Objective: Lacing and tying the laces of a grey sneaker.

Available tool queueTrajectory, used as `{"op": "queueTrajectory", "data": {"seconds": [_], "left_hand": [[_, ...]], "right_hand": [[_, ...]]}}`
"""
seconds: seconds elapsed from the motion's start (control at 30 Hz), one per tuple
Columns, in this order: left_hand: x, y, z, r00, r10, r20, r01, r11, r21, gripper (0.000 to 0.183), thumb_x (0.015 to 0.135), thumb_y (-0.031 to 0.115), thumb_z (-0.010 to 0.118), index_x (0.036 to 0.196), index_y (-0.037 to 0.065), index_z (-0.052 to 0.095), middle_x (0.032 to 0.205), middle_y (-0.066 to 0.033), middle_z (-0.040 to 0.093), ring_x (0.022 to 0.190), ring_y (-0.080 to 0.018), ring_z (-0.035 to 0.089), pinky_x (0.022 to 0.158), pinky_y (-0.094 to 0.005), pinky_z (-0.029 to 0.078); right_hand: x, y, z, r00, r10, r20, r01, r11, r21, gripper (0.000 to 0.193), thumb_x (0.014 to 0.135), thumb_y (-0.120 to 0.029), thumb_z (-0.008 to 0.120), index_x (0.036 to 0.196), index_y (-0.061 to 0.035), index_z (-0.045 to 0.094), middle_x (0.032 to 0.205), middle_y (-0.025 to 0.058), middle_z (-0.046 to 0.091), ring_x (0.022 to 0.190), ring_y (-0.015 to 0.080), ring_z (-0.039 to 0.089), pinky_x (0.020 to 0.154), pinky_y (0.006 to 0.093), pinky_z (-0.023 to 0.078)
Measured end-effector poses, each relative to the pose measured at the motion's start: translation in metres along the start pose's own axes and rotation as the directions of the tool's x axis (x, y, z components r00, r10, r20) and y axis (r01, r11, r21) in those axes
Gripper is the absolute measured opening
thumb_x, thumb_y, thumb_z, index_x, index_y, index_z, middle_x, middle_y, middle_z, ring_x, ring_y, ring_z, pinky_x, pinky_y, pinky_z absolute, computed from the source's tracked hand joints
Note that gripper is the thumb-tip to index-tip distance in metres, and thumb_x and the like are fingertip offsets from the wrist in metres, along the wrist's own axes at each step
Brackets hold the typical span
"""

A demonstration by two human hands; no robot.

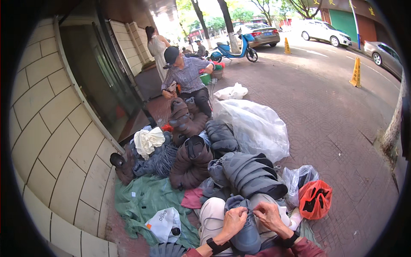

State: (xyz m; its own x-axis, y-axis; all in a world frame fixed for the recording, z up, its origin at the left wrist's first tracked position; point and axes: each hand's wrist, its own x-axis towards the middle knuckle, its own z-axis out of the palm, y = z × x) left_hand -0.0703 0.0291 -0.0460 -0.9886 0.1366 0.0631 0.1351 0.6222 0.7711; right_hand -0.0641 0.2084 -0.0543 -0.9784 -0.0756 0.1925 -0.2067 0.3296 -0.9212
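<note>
A blue-grey shoe upper (247, 240) lies across my lap between my knees, its toe toward me. My left hand (234, 220) is closed in a pinch at the shoe's lacing on the left side. Opposite it, my right hand (268, 215) pinches at the right side of the same lacing. A thin dark lace (209, 219) loops out over my left thigh. Between my fingertips the lace is too fine to follow fully. Just beyond my knees lies a nested stack of grey shoe uppers (252, 173).
Brown uppers (191, 165), black uppers (221, 138) and a grey lace bundle (162, 161) lie ahead. A green sheet (141, 199) is at left; a red bag (315, 200) and a clear plastic sack (257, 126) stand at right. A co-worker (188, 75) sits beyond, handling brown uppers.
</note>
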Motion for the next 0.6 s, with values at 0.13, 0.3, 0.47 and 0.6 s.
{"op": "queueTrajectory", "data": {"seconds": [0.13,0.3,0.47,0.6], "left_hand": [[0.004,0.007,-0.002,0.999,-0.011,0.052,0.011,1.000,-0.002,0.028,0.087,0.015,0.060,0.105,0.001,0.074,0.087,-0.0234,0.072,0.082,-0.0405,0.071,0.077,-0.0471,0.056],[0.010,0.011,-0.009,0.991,-0.046,0.125,0.034,0.995,0.097,0.021,0.082,0.017,0.065,0.095,0.002,0.073,0.076,-0.0234,0.068,0.076,-0.0400,0.070,0.071,-0.0475,0.055],[0.010,-0.003,-0.004,0.973,-0.046,0.225,0.031,0.997,0.068,0.020,0.081,0.016,0.062,0.090,0.000,0.072,0.081,-0.0252,0.069,0.081,-0.0427,0.070,0.074,-0.0485,0.055],[0.013,-0.002,-0.004,0.982,0.014,0.186,-0.037,0.992,0.118,0.019,0.080,0.013,0.062,0.088,-0.002,0.071,0.077,-0.0228,0.069,0.072,-0.0341,0.071,0.067,-0.0426,0.056]], "right_hand": [[0.003,0.003,0.006,0.998,0.047,-0.053,-0.045,0.999,0.025,0.009,0.083,-0.004,0.073,0.091,0.0013,0.072,0.076,0.0147,0.072,0.065,0.0197,0.068,0.061,0.0325,0.052],[-0.001,0.012,0.016,0.995,0.080,-0.058,-0.072,0.989,0.130,0.009,0.083,-0.005,0.074,0.089,0.0008,0.073,0.074,0.0122,0.071,0.065,0.0170,0.068,0.061,0.0326,0.052],[-0.008,0.009,0.009,0.998,0.056,-0.022,-0.052,0.985,0.163,0.010,0.085,-0.007,0.073,0.091,0.0008,0.073,0.075,0.0127,0.071,0.067,0.0176,0.068,0.062,0.0323,0.052],[-0.003,0.012,0.010,0.998,0.058,-0.008,-0.056,0.991,0.124,0.012,0.087,-0.010,0.071,0.090,0.0014,0.070,0.076,0.0143,0.069,0.069,0.0214,0.068,0.063,0.0351,0.051]]}}
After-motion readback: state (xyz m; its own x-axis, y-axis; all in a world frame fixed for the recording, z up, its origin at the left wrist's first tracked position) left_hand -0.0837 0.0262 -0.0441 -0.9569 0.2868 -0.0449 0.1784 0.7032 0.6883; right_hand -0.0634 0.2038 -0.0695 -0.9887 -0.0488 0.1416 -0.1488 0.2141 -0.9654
